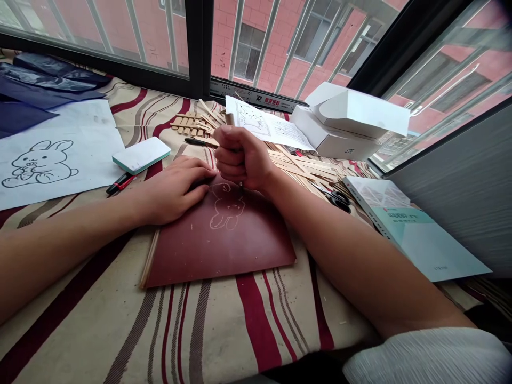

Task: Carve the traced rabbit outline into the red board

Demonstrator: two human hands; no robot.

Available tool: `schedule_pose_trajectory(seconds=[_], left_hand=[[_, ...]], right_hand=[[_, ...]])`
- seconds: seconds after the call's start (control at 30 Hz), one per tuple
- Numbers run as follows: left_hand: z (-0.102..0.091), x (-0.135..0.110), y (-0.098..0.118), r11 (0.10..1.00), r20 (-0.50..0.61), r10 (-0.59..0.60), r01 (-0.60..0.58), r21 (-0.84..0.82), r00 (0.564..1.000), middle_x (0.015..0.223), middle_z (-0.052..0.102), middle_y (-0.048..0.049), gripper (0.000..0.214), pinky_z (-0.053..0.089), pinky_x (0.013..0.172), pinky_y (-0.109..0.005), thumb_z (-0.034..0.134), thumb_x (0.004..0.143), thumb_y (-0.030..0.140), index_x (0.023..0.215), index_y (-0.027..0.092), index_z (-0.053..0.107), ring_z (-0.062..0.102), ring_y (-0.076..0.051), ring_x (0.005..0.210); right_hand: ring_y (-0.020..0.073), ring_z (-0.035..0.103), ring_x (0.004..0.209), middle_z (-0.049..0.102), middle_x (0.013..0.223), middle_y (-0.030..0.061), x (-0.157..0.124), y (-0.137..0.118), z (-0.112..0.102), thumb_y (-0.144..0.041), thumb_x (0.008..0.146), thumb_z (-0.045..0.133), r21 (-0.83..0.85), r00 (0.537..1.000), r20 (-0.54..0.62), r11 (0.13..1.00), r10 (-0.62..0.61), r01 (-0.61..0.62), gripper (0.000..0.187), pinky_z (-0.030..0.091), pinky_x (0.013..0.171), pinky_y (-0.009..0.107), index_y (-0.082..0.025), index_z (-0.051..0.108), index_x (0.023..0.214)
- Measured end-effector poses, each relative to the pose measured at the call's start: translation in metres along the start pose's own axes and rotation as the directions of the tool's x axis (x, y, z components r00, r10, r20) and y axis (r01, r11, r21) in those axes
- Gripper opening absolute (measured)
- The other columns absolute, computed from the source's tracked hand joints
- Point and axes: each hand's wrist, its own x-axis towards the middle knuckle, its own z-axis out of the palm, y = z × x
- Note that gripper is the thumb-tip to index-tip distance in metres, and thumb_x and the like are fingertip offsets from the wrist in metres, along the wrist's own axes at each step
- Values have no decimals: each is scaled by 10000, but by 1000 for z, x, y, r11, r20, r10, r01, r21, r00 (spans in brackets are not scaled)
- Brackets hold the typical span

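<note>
Striped tablecloth [216, 336]; maroon board [240, 248] beneath flat left hand [176, 189] looks stiff, slick, best edge-held; right hand [245, 159] clamped on wooden-handled tool [229, 119].

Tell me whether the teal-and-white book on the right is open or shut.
Shut: the book lies flat, its printed cover facing up and its spine toward the scissors.

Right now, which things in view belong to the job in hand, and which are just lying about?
In use:
brown board
left hand, on it
right hand, gripping a tool
rabbit drawing, perhaps as reference

Apparently lying about:
scissors
book
white box
</note>
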Motion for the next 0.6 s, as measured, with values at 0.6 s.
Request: schedule_pose_trajectory(seconds=[0.6], left_hand=[[-8, -22, 3, 927, -22, -128, 128, 353, 991, 1248, 605, -208, 645, 492, 1070, -571, 260, 982, 575, 1244, 130, 647, 619, -392, 1149]], right_hand=[[161, 399, 687, 582, 788, 41, -6, -50, -18, -210, 995, 584, -978, 978, -161, -155, 135, -140, 291, 293, 681, 346, -202, 481, 723]])
